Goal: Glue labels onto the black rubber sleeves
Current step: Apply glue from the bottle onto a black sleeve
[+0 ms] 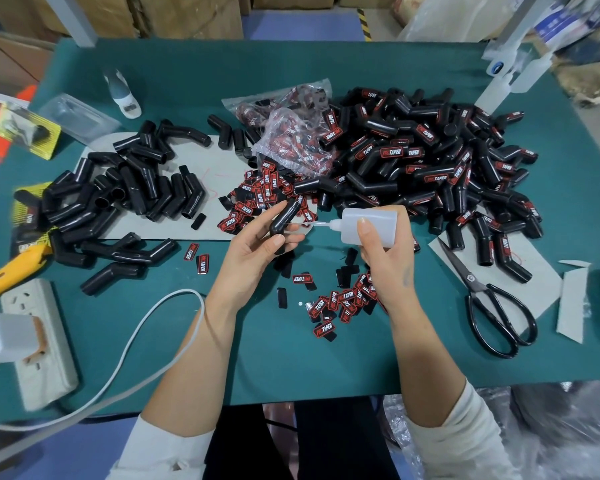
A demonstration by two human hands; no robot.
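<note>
The right hand (383, 249) grips a glue bottle (368, 226), nozzle aimed at the bare black sleeve (284, 218) pinched in the left hand (257, 251) above the surface (291, 358). Squeezing too hard could flood glue onto fingers or the loose labels (340, 303) below

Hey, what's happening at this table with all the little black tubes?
A person is gluing labels onto rubber sleeves. The left hand holds one bare black sleeve, while the right hand points a glue bottle at it, nozzle close to the sleeve. Unlabelled sleeves are heaped at left, labelled ones at right, and loose red-and-black labels lie between on the green table.
</note>
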